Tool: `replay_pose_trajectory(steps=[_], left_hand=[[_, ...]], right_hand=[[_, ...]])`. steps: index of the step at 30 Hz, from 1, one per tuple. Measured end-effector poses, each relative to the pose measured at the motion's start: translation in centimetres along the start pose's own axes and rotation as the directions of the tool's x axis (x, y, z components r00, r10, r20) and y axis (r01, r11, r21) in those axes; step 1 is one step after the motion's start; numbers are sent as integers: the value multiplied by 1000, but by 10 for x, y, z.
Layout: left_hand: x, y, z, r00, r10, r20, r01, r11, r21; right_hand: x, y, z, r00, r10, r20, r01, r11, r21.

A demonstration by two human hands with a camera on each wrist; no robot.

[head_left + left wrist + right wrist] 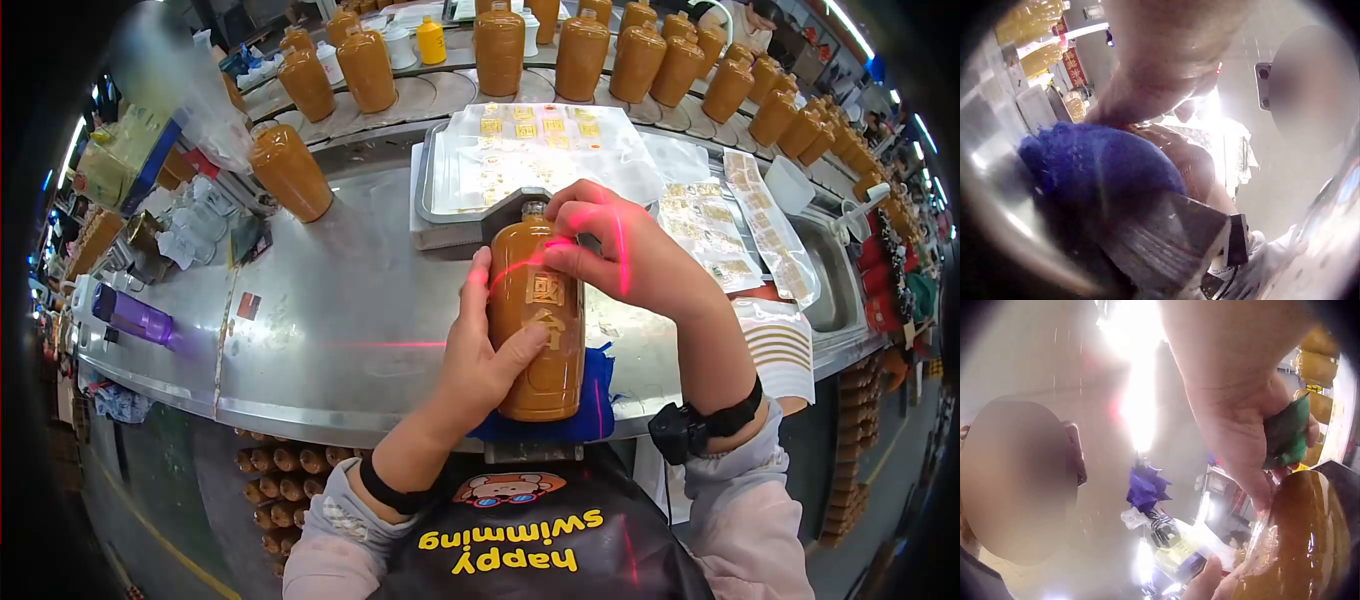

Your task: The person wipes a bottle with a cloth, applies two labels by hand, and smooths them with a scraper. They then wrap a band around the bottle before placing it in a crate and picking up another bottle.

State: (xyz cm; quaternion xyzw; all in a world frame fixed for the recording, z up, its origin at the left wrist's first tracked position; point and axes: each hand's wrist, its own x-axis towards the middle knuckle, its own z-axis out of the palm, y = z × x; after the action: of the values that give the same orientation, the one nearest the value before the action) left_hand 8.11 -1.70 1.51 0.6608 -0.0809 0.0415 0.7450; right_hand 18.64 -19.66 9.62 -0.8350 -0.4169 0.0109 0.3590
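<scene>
A glossy brown bottle (550, 385) with two raised gold characters on its face lies tilted on a blue padded rest (598, 390), its neck toward the back. My left hand (478, 355) grips its left side, the thumb across the face beside the lower character. At the bottle's shoulder, just above the upper character, is my right hand (640, 255), its fingers bent in. In the right wrist view that hand holds a small flat green piece (1288, 434), and its thumb tip meets the bottle. A red laser line crosses the bottle and right hand. The left wrist view mostly shows the blue rest.
Behind the bottle, a tray (430, 200) carries sheets of gold character stickers (525, 150). More sticker strips (765, 225) lie at right beside a sink (835, 270). Brown bottles (585, 55) line a conveyor at the back; one bottle (290, 172) stands at left. A purple drinking bottle (135, 313) is far left.
</scene>
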Motion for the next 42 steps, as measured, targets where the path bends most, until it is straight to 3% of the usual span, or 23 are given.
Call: replay_pose_trajectory(steps=[9, 18, 21, 24, 42], left_hand=[[0, -1, 4, 1000, 21, -21, -22, 998, -65], [0, 3, 7, 1000, 7, -25, -8, 1000, -20], [0, 7, 7, 1000, -13, -9, 11, 985, -173], [0, 1, 3, 1000, 20, 9, -19, 997, -70], [0, 9, 7, 1000, -5, 7, 6, 990, -138]], right_hand=[[0, 7, 12, 995, -29, -100, 37, 996, 85], [-1, 8, 12, 996, 19, -86, -8, 992, 128], [-2, 9, 12, 996, -2, -93, 14, 992, 126], [-1, 9, 12, 997, -5, -78, 13, 995, 103], [0, 13, 16, 990, -21, -138, 38, 991, 126]])
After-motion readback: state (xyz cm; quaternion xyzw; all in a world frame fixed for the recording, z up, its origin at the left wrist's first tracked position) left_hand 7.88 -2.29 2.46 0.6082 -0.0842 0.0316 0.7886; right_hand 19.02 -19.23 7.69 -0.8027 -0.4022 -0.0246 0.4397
